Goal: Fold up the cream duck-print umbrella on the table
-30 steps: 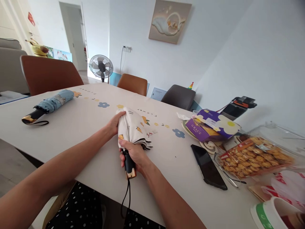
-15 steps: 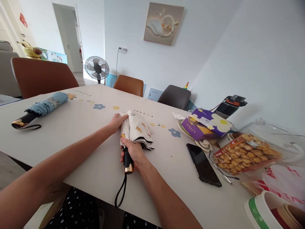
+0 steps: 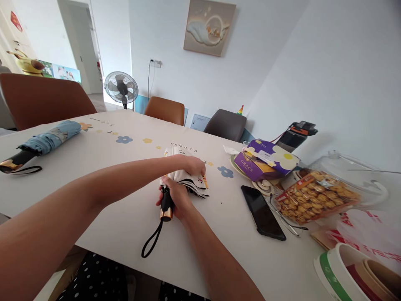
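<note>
A white folding umbrella (image 3: pixel 174 161) with small printed figures and a black edge lies collapsed on the table, its black and gold handle (image 3: pixel 166 205) toward me. My right hand (image 3: pixel 175 193) is closed around the neck of the umbrella, where handle and fabric meet. Across the top reaches my left hand (image 3: pixel 194 165), its fingers curled over the fabric's right side; the fingertips are partly hidden. A black wrist loop (image 3: pixel 151 242) hangs from the handle's end onto the table. Off to the left, a folded light-blue umbrella (image 3: pixel 52 139) rests apart from both hands.
On the right lie a black phone (image 3: pixel 262 212), glasses (image 3: pixel 286 219), a purple box (image 3: pixel 255 163), a clear container of cookies (image 3: pixel 322 196), a dark bottle (image 3: pixel 291 138) and a tape roll (image 3: pixel 333 271). Chairs and a fan (image 3: pixel 121 88) stand beyond the table (image 3: pixel 115 221).
My left hand has moved from the umbrella's left side across to its right side. The right hand keeps its grip near the handle. The view has shifted slightly right.
</note>
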Demonstrator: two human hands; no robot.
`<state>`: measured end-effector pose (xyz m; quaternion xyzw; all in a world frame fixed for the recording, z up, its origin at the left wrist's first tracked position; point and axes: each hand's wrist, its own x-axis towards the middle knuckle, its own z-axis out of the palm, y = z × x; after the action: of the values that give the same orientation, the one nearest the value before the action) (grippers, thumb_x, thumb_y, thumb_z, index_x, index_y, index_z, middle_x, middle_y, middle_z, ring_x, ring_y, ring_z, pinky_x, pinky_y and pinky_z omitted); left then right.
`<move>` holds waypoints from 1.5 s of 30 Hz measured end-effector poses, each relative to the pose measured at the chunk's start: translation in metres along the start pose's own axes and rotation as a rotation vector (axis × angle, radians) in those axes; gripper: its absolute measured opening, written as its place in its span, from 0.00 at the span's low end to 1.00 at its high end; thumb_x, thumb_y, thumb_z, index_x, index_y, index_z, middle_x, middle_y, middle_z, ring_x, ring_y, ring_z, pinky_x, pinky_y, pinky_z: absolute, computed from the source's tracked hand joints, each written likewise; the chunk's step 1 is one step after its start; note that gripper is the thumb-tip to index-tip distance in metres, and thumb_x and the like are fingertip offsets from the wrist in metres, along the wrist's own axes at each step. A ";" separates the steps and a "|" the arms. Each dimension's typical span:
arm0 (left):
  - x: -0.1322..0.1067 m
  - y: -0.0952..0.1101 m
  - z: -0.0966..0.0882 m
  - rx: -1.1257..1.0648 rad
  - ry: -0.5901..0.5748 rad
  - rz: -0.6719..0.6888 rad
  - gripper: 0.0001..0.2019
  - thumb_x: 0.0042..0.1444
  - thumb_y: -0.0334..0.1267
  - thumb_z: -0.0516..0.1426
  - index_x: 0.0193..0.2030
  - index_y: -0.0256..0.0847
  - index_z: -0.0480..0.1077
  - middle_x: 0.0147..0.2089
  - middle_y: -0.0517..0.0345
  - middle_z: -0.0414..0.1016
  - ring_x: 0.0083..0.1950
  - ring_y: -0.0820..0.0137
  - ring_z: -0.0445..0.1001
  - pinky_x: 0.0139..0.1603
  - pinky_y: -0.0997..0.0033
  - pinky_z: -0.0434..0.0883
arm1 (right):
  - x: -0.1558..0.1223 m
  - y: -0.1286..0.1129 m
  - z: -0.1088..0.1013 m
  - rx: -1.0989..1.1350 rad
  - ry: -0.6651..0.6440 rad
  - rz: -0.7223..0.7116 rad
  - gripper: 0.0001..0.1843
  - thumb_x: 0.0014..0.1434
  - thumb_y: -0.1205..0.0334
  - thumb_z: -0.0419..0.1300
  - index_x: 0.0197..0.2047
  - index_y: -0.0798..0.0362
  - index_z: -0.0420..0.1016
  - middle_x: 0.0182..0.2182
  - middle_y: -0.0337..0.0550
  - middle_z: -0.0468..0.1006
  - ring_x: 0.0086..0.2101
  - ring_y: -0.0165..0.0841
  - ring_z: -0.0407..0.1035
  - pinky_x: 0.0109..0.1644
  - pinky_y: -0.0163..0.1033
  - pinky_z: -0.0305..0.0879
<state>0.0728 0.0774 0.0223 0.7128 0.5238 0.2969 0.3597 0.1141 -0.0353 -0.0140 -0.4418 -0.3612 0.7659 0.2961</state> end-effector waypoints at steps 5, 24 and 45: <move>0.008 -0.009 0.014 0.034 -0.049 -0.017 0.16 0.23 0.16 0.55 0.10 0.45 0.64 0.13 0.62 0.62 0.26 0.63 0.69 0.40 0.62 0.68 | 0.001 0.001 -0.001 -0.009 -0.020 0.010 0.08 0.53 0.62 0.55 0.27 0.57 0.64 0.18 0.38 0.65 0.14 0.27 0.64 0.16 0.34 0.66; -0.068 -0.007 -0.070 -0.191 0.436 0.230 0.08 0.48 0.28 0.52 0.34 0.41 0.68 0.26 0.59 0.68 0.21 0.76 0.66 0.22 0.76 0.63 | 0.016 0.008 -0.003 0.141 -0.045 -0.032 0.12 0.49 0.58 0.62 0.31 0.57 0.66 0.21 0.36 0.67 0.16 0.24 0.61 0.16 0.36 0.68; -0.118 -0.107 -0.092 -0.849 0.680 -0.018 0.05 0.30 0.24 0.53 0.16 0.37 0.63 0.23 0.62 0.67 0.24 0.79 0.62 0.22 0.79 0.59 | 0.009 -0.006 -0.011 0.198 -0.080 -0.021 0.27 0.48 0.34 0.52 0.32 0.53 0.65 0.21 0.36 0.65 0.15 0.23 0.57 0.13 0.29 0.57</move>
<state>-0.0906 0.0033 -0.0191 0.3643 0.4507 0.6930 0.4288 0.1207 -0.0219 -0.0174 -0.3755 -0.2997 0.8119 0.3316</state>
